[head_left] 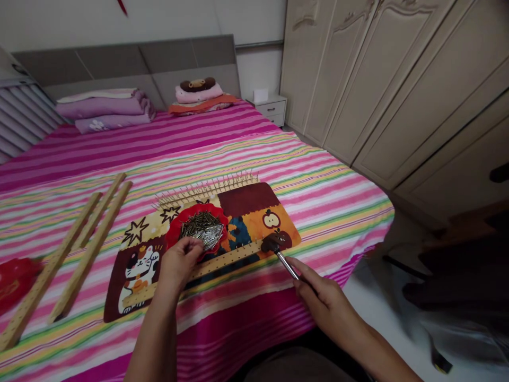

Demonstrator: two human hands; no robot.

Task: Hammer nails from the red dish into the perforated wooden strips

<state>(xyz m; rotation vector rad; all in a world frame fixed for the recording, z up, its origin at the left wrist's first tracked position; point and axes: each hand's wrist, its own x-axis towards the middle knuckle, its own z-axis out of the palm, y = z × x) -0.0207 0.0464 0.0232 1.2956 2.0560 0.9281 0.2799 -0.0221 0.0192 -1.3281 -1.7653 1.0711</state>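
Note:
My right hand (318,292) is wrapped round the shiny handle of a hammer (287,262). The hammer's dark head rests at the right end of a wooden strip (226,259) with rows of small holes. A few nails stand up along that end of the strip. At the near rim of a red scalloped bowl (174,225), my left hand (183,260) has its fingertips pinched together; whatever is between them is too small to make out. Loose nails (202,228) fill the bowl. Under bowl and strip lies a patterned mat (258,199) with a cat and apples.
Behind the mat is another strip (207,188) bristling with upright nails. Several wooden bars (89,249) lie to the left, by a red object (16,281). Folded bedding (107,109) sits by the headboard; wardrobes (382,69) stand right of the striped bed (334,212).

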